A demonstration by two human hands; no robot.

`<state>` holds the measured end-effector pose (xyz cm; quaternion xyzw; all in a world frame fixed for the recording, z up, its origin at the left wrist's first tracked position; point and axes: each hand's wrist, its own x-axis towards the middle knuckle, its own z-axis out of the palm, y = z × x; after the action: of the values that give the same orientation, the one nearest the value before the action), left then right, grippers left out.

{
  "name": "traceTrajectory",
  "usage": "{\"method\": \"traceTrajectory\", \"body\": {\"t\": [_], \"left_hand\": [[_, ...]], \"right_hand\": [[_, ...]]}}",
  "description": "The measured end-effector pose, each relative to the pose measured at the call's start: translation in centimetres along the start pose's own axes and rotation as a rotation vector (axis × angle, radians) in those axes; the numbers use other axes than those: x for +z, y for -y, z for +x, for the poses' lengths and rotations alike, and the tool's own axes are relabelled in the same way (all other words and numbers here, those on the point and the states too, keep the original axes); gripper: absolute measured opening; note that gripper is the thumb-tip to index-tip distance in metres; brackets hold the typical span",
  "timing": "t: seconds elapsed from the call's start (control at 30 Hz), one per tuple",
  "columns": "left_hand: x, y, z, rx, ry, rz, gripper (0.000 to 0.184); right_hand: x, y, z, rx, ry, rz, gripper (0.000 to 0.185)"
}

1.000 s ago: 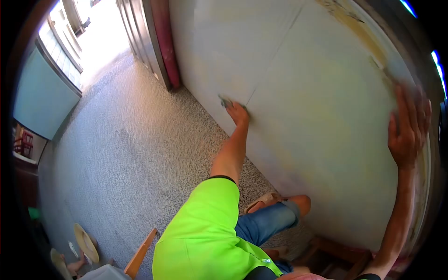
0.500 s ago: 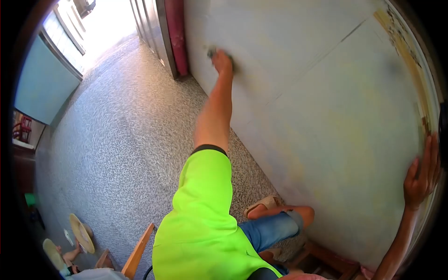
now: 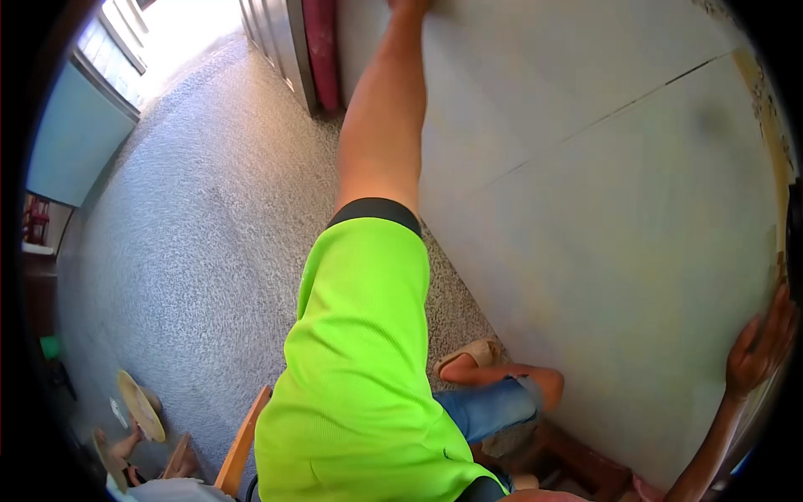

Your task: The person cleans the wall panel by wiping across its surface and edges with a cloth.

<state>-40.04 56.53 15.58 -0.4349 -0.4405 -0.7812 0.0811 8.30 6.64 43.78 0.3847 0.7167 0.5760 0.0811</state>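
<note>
My left hand (image 3: pixel 407 5) is at the top edge of the view, mostly cut off, so its fingers and anything in them are hidden. Its bare forearm stretches up from a lime-green sleeve and lies in front of a large pale panel (image 3: pixel 611 217) with a thin dark seam. At the far right, my right hand (image 3: pixel 761 347) rests flat against the panel's side edge, fingers stretched out and holding nothing. A worn yellowish strip (image 3: pixel 771 125) runs along that edge, above the right hand.
Below are a bent leg in denim shorts (image 3: pixel 493 410) and a slipper (image 3: pixel 477 351). A reddish-brown wooden stool (image 3: pixel 585 460) stands at the bottom. Speckled floor (image 3: pixel 201 251) spreads left, with a straw hat (image 3: pixel 140 406) and another person's leg. A metal door (image 3: pixel 280 50) is at upper left.
My left arm has reached farther up, carrying the hand almost out of view; earlier it pressed a small dark pad or cloth on the panel. My right hand appears slightly lower.
</note>
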Motion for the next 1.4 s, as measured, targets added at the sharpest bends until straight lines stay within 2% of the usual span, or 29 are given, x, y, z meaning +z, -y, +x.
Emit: {"method": "traceTrajectory", "body": {"t": [0.03, 0.07, 0.1, 0.13, 0.17, 0.2, 0.23, 0.27, 0.3, 0.33, 0.37, 0.4, 0.43, 0.47, 0.53, 0.6, 0.67, 0.73, 0.77, 0.8, 0.83, 0.87, 0.9, 0.93, 1.07, 1.1, 1.2, 1.3, 1.4], "left_hand": [[0.2, 11.6, -2.5, 0.154, 0.377, 0.483, 0.074], [-0.7, 11.4, -8.2, -0.299, 0.246, 0.228, 0.066], [-3.1, 8.2, -13.8, -0.742, 0.103, -0.034, 0.059], [-6.7, 3.2, -17.4, -0.855, 0.065, -0.144, 0.06], [-7.2, 5.3, -24.2, -0.898, -0.01, -0.128, 0.063], [-9.0, 4.7, -30.0, -1.02, 0.07, -0.019, 0.065], [-10.6, 3.4, -36.4, -1.119, 0.145, 0.089, 0.065], [-12.1, -1.1, -41.2, -1.193, 0.065, 0.069, 0.064], [-12.5, -0.6, -50.0, -1.406, 0.007, -0.05, 0.063], [-14.3, -7.7, -50.7, -1.61, 0.015, -0.03, 0.062], [-13.8, -5.9, -62.9, -1.722, -0.077, -0.057, 0.066], [-14.6, -10.8, -66.6, -1.883, -0.025, 0.001, 0.076], [-16.5, -16.4, -65.9, -2.109, 0.107, -0.113, 0.087], [-17.5, -20.4, -65.8, -2.213, 0.155, -0.167, 0.089], [-17.7, -25.4, -63.1, -2.315, 0.239, -0.223, 0.09], [-17.6, -27.1, -58.8, -2.44, 0.244, -0.164, 0.086], [-16.4, -23.7, -59.0, -2.385, 0.077, -0.452, 0.077], [-14.7, -23.5, -49.9, -2.262, -0.09, -0.293, 0.061], [-14.4, -19.6, -49.5, -2.144, 0.044, -0.603, 0.06], [-11.4, -16.8, -46.9, -2.044, -0.103, -0.422, 0.06], [-10.3, -14.1, -43.1, -1.964, -0.035, -0.524, 0.06], [-9.8, -17.0, -36.0, -1.897, -0.107, -0.512, 0.059], [-9.2, -15.1, -32.4, -1.783, 0.118, -0.625, 0.069], [-8.0, -16.0, -28.4, -1.593, 0.069, -0.64, 0.074], [-6.6, -24.3, -17.5, -1.212, 0.21, -0.492, 0.081], [-6.5, -26.2, -17.7, -1.212, 0.231, -0.5, 0.081], [-4.6, -28.8, -20.7, -0.643, 0.213, -0.188, 0.08], [-5.8, -31.2, -28.2, -0.637, 0.142, -0.286, 0.073], [-8.8, -31.1, -38.9, -0.961, 0.089, -0.438, 0.064]], "right_hand": [[0.3, -0.3, -0.1, -0.023, -0.041, -0.005, 0.058], [0.6, -0.5, -0.1, -0.025, -0.03, -0.006, 0.058], [0.7, -0.7, -0.2, -0.031, -0.053, -0.001, 0.058], [0.8, -0.7, -0.2, -0.04, -0.076, 0.008, 0.058], [0.5, -0.4, 0.0, -0.044, -0.068, 0.012, 0.058], [0.0, 0.2, 0.3, -0.012, -0.057, 0.017, 0.057], [-0.3, 0.5, 0.5, 0.019, -0.045, 0.023, 0.057], [-0.2, 0.4, 0.5, 0.019, -0.041, 0.023, 0.057], [0.0, 0.2, 0.6, 0.009, -0.061, 0.045, 0.058], [0.2, 0.1, 0.8, 0.001, -0.082, 0.065, 0.058], [-0.6, 1.0, 1.5, 0.003, -0.076, 0.063, 0.058], [-2.0, 2.9, 2.8, 0.276, 0.141, 0.097, 0.06], [-2.6, 3.9, 3.3, 0.553, 0.36, 0.125, 0.061], [-1.5, 3.0, 2.4, 0.564, 0.368, 0.113, 0.061], [1.2, 0.3, 0.0, 0.114, -0.021, 0.193, 0.05], [0.9, 0.6, 0.8, 0.047, -0.096, 0.127, 0.053], [1.3, -0.2, 0.3, 0.049, -0.073, 0.122, 0.056], [0.2, 0.5, 0.8, 0.091, -0.027, 0.11, 0.057], [-0.2, 1.3, 0.8, 0.112, -0.007, 0.106, 0.057], [-0.4, 2.4, 0.9, 0.177, -0.047, 0.141, 0.058], [-0.8, 3.3, 0.3, 0.242, -0.088, 0.172, 0.059], [-1.5, 4.1, -1.0, 0.256, -0.07, 0.167, 0.059], [-2.1, 5.0, -2.4, 0.234, -0.099, 0.271, 0.058], [-2.6, 6.1, -4.0, 0.211, -0.13, 0.377, 0.056], [-4.6, 11.4, -15.2, 0.434, 0.136, 0.595, 0.051], [-4.7, 12.6, -19.3, 0.497, 0.221, 0.627, 0.048], [-6.3, 17.3, -33.5, 0.736, 0.522, 0.675, 0.04], [-11.5, 22.8, -43.4, 1.108, 0.866, 0.696, 0.039], [-17.3, 29.6, -52.9, 1.314, 1.152, 0.687, 0.044]]}}
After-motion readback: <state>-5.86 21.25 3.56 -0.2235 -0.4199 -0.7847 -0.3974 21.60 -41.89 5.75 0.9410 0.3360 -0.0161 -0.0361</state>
